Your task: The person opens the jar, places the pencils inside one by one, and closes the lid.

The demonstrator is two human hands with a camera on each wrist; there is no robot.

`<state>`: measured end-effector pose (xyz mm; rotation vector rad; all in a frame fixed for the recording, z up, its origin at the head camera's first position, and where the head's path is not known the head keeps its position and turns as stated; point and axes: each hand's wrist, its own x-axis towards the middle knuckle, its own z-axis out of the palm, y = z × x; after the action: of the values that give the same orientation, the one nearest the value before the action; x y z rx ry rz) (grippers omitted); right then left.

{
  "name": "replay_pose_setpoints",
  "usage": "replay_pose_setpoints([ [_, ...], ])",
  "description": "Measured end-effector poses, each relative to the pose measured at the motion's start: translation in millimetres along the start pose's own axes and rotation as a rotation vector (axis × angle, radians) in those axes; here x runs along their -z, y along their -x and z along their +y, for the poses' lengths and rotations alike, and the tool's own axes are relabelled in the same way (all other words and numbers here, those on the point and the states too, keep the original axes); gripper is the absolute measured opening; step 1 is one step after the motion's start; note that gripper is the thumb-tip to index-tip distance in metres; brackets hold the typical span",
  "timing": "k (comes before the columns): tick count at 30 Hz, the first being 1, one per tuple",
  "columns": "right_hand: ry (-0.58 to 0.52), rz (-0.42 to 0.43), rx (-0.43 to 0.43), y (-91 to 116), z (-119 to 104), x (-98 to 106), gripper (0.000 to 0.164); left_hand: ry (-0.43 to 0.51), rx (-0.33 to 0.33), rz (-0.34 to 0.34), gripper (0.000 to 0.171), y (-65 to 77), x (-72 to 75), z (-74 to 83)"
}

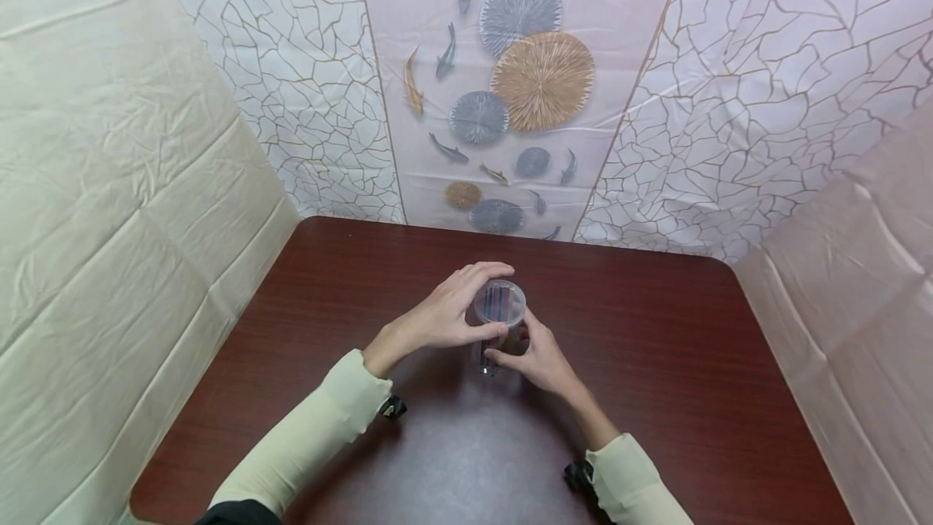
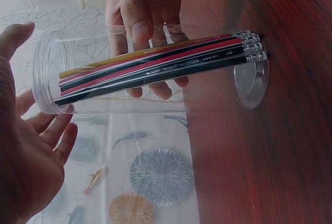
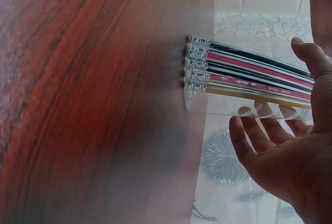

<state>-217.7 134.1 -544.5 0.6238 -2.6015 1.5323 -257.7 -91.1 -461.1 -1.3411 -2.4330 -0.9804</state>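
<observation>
A clear plastic jar (image 2: 202, 97) stands upright at the middle of the table, with several pencils (image 2: 171, 60) leaning inside it. They are striped black, red and yellow, with their eraser ends at the jar's bottom. My left hand (image 1: 455, 310) holds the clear round lid (image 1: 500, 304) at the top, thumb on the near side of the rim and fingers on the far side. Lower down, my right hand (image 1: 541, 355) grips the jar's side, its thumb in front and fingers behind. Through the clear wall the right fingers show in the left wrist view.
The dark red-brown wooden table (image 1: 656, 347) extends around the jar. Behind it hangs a patterned cloth (image 1: 466, 185) with fish and round leaf shapes. Plain pale cloth (image 1: 146, 185) closes off the left side, and similar cloth (image 1: 824, 306) the right.
</observation>
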Motion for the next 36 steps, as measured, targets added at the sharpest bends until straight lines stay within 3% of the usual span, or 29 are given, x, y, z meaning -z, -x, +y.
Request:
replay_pose_setpoints([
  [5, 0.008, 0.008, 0.013, 0.0, 0.5, -0.7, 0.088, -0.024, 0.032, 0.021, 0.083, -1.7, -0.4, 0.4],
  [13, 0.008, 0.002, 0.019, -0.4, -1.0, 0.3, 0.088, -0.022, 0.004, 0.032, 0.078, -3.6, -0.8, -0.8],
  [28, 0.014, 0.001, 0.023, -1.1, -1.1, 1.0, 0.084, 0.071, -0.029, 0.012, 0.067, -1.6, -0.8, -1.8],
  [36, 0.015, 0.007, 0.021, 0.0, -1.2, 1.1, 0.086, 0.017, -0.019, 0.013, 0.081, 0.3, -2.6, -2.5],
])
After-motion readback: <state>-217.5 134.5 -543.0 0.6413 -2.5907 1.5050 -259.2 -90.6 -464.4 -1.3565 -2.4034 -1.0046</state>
